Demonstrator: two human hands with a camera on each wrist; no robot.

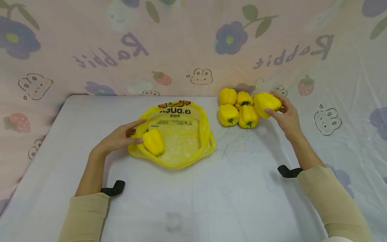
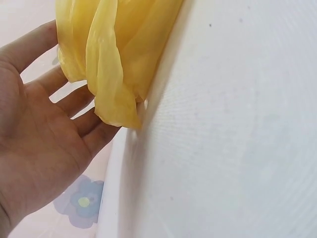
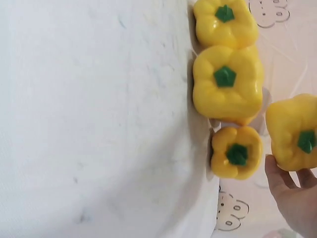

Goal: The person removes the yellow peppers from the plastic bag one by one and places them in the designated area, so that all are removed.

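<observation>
A yellow plastic bag (image 1: pixel 181 165) with dark print lies with its mouth wide on the table, one yellow bell pepper (image 1: pixel 155 143) inside at its left. At the bag's left rim is my left hand (image 1: pixel 121 136), thumb and index fingertips over the edge. In the left wrist view its fingers look fairly straight, tips hidden behind the bag's folds (image 2: pixel 109 64). My right hand (image 1: pixel 287 116) grips another yellow bell pepper (image 1: pixel 266 103) from its right side, its green stem showing in the right wrist view. Beside this pepper several more yellow bell peppers (image 1: pixel 248 116) sit clustered together.
A white-covered table (image 1: pixel 193 201) carries everything. Behind it hangs a pink cloth (image 1: pixel 181 40) printed with flowers, rabbits and strawberries. The pepper cluster stands at the table's back edge, right of the bag. Black devices (image 1: pixel 113 188) are worn at both wrists.
</observation>
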